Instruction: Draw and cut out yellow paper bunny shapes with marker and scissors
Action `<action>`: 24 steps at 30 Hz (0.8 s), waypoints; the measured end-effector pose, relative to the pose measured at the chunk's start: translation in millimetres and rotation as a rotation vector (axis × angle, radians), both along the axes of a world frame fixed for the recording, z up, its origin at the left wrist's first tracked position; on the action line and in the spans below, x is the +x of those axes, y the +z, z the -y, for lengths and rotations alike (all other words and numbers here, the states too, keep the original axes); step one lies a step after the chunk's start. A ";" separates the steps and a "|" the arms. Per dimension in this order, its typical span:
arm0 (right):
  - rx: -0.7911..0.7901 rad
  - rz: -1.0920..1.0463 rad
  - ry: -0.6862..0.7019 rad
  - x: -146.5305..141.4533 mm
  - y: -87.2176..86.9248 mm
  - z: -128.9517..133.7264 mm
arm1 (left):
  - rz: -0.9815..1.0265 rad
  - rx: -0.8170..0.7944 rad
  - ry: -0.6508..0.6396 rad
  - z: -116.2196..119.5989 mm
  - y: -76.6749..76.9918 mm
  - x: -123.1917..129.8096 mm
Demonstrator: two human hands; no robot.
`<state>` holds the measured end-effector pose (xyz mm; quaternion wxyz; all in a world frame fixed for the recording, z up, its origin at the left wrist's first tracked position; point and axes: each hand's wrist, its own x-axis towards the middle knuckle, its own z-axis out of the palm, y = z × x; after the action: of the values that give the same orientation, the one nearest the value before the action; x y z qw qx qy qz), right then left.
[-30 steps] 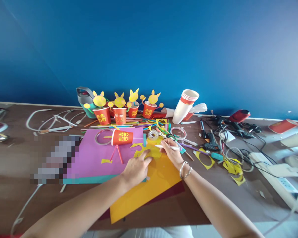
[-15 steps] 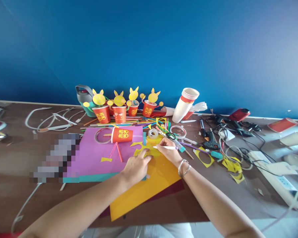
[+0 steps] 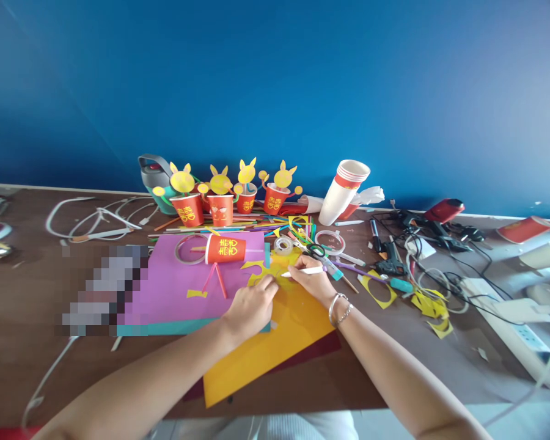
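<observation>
My right hand (image 3: 310, 276) is closed on a white pen (image 3: 302, 271), whose tip points left over the yellow paper (image 3: 275, 342). My left hand (image 3: 252, 305) rests on the paper's left part with its fingers bent together; whether anything lies under them is hidden. Yellow cut pieces lie around the fingertips. To the left, a red paper cup (image 3: 225, 250) lies on its side on purple paper (image 3: 165, 299), with pink and red pipe cleaners (image 3: 220, 281) below it.
Several red cups with yellow rabbit figures (image 3: 220, 211) stand along the blue wall. Stacked white cups (image 3: 337, 198) lean behind the tape rolls. Scissors (image 3: 316, 250), glue guns (image 3: 389, 260), yellow scraps (image 3: 378, 292), cables and a power strip (image 3: 508, 330) lie right.
My left hand's fingers have drawn in from a more extended pose. The pen has shifted slightly left in my right hand.
</observation>
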<state>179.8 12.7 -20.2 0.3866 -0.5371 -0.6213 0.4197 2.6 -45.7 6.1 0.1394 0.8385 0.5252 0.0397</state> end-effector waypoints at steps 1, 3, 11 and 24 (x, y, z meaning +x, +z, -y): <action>0.001 -0.005 0.000 0.0 -0.1 0.0 | 0.001 -0.005 0.001 0.0 0.1 0.1; 0.006 -0.007 0.002 0.2 -0.5 0.0 | 0.003 -0.016 0.004 0.1 0.4 0.3; -0.001 0.014 0.022 0.6 1.3 0.3 | 0.004 -0.014 0.002 0.0 -1.0 -0.4; -0.071 -0.127 -0.031 -0.2 5.4 1.0 | 0.001 0.003 -0.002 -0.3 0.1 0.0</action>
<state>179.7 11.6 -14.8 0.4124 -0.5324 -0.5716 0.4688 2.5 -45.5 6.2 0.1385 0.8393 0.5242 0.0406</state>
